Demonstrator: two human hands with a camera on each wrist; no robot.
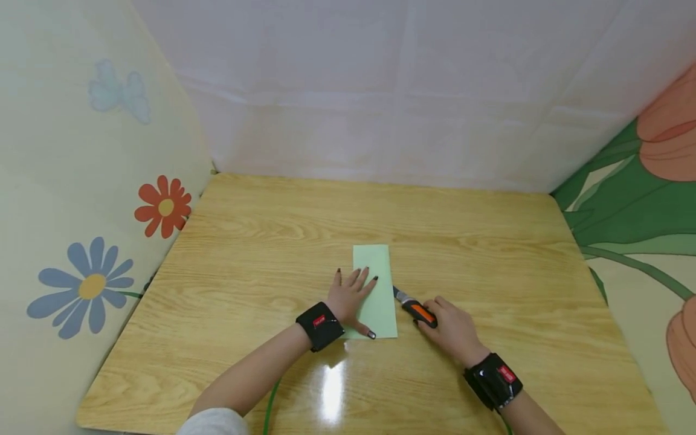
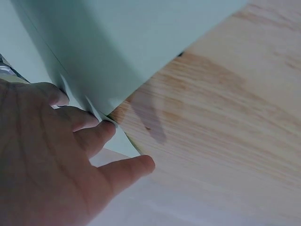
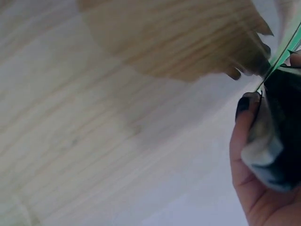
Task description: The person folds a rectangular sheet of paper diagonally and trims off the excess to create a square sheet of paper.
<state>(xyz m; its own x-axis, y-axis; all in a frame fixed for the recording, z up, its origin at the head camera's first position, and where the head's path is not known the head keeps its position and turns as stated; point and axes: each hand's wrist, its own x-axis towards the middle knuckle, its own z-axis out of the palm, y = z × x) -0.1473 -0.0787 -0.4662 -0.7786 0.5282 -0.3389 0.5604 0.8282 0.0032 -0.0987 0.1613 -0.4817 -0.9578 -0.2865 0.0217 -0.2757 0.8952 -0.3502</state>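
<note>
A pale green sheet of paper (image 1: 380, 308) lies on the table, its long side pointing away from me. Spread across its left part, my left hand (image 1: 350, 299) presses it down with straight fingers. The left wrist view shows that hand's fingers (image 2: 129, 172) at the paper's edge, where a corner lifts slightly. My right hand (image 1: 454, 329) grips a black and orange utility knife (image 1: 418, 311) at the paper's right side. Its blade meets the right edge, and the tip is hidden there. In the right wrist view, the knife's dark handle (image 3: 287, 122) lies in the curled fingers.
The wood-grain table (image 1: 261, 241) extends around the paper on all sides. A white cloth (image 1: 380, 109) hangs behind its far edge, and painted panels flank both sides. A green cable (image 1: 270, 405) runs below the left forearm.
</note>
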